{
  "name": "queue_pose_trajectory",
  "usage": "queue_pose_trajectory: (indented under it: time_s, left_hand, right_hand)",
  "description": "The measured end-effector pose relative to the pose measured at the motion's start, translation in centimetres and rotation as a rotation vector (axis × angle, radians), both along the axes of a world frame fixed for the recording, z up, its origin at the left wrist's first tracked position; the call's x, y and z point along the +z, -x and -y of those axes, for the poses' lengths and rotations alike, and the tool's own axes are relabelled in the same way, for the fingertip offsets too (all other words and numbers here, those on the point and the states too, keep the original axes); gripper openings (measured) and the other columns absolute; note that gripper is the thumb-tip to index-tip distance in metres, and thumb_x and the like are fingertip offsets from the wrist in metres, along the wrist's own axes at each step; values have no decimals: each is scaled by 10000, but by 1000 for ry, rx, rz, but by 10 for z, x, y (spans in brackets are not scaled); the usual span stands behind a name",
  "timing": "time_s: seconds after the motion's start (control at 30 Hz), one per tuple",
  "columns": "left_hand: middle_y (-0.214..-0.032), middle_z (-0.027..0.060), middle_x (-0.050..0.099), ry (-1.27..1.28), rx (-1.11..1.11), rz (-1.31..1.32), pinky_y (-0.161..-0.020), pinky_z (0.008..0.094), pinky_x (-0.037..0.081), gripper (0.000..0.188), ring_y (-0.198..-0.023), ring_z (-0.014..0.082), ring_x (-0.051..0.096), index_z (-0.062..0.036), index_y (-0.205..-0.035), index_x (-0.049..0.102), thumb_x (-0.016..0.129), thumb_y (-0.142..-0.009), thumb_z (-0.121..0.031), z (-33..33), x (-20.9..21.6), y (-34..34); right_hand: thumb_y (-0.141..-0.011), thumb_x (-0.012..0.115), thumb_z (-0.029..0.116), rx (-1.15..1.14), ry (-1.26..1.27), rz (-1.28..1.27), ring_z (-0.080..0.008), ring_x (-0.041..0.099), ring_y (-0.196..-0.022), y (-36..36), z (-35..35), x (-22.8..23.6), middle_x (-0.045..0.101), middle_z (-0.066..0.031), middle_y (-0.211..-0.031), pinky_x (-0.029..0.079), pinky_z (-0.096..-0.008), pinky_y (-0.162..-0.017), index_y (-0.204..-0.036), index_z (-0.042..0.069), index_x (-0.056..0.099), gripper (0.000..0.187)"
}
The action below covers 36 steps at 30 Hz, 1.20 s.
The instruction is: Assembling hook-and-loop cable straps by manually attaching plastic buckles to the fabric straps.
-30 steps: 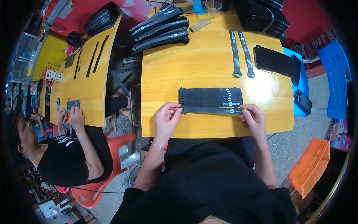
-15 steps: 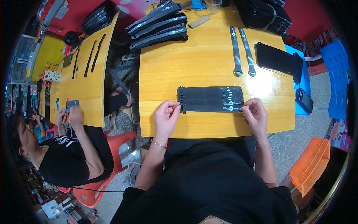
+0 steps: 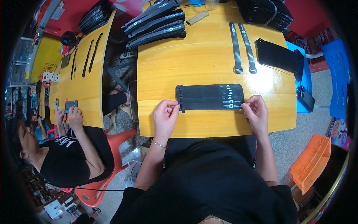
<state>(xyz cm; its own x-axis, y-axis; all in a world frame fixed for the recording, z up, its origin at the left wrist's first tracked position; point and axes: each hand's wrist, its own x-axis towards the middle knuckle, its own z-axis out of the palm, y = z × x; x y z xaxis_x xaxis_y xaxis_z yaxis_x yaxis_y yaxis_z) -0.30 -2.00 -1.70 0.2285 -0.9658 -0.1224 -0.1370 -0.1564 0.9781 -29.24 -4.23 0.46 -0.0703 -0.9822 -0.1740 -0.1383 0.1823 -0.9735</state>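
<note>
Several flat black straps with white print lie overlapped in a neat row (image 3: 203, 93) on the wooden table, their loop ends lined up at the left. At the left end of the nearest strap (image 3: 209, 106), my left hand (image 3: 165, 115) is closed in a pinch between thumb and forefinger. My right hand (image 3: 256, 114) pinches that strap's other end, beside the white print. The strap lies stretched straight between both hands along the row's near edge.
Bundled straps (image 3: 154, 24) sit at the table's far left, near a tan folded piece (image 3: 197, 18). Two loose grey straps (image 3: 235, 48) and a black phone-like device (image 3: 279, 58) lie at right. A person (image 3: 63, 160) handles straps at the left table. An orange crate (image 3: 311, 164) stands at right.
The view has shifted slightly. Both my hands keep their pinch on the nearest strap with hardly any movement. The other person's hand has moved a little over their straps.
</note>
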Motion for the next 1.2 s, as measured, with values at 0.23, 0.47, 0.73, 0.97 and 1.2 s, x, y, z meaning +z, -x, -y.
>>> queue_pose_trajectory:
  time_s: [0.23, 0.47, 0.73, 0.97, 1.2]
  left_hand:
    - [-756, 17, 573, 12, 11, 6, -517, 149, 423, 67, -619, 24, 535, 26, -857, 577, 605, -820, 74, 0, -1, 1]
    - [-761, 18, 567, 30, 18, 39, -511, 150, 417, 69, -610, 24, 526, 28, -854, 578, 608, -817, 78, -2, -4, 0]
    - [-769, 18, 564, 71, 60, 20, -506, 145, 401, 66, -602, 17, 511, 33, -858, 581, 605, -821, 82, -3, -7, 4]
    - [-772, 17, 552, 78, 53, 64, -488, 151, 390, 69, -586, 15, 494, 38, -856, 584, 606, -816, 90, -4, -9, 4]
    - [-769, 19, 538, 97, 64, 111, -484, 151, 388, 64, -583, 16, 492, 40, -847, 586, 612, -812, 86, -4, -11, 5]
  right_hand:
    - [-830, 637, 1, 4, -11, -9, -41, 539, -639, 1, 0, 1, 538, 9, -752, 429, -167, -556, -902, 30, 477, 178]
    - [-820, 652, 4, 7, -12, -38, -40, 537, -645, 1, 1, -1, 541, 16, -749, 436, -173, -571, -896, 30, 480, 189]
    - [-819, 655, 10, -13, -21, -30, -39, 529, -621, -1, 2, -2, 542, 14, -722, 428, -175, -545, -877, 31, 487, 179]
    - [-825, 653, 15, -16, -24, -51, -35, 516, -598, -2, 2, 1, 532, 16, -699, 413, -172, -525, -871, 27, 488, 171]
    - [-827, 650, 15, -22, -6, -104, -34, 511, -588, -4, 3, 2, 529, 18, -687, 406, -169, -514, -862, 28, 488, 166]
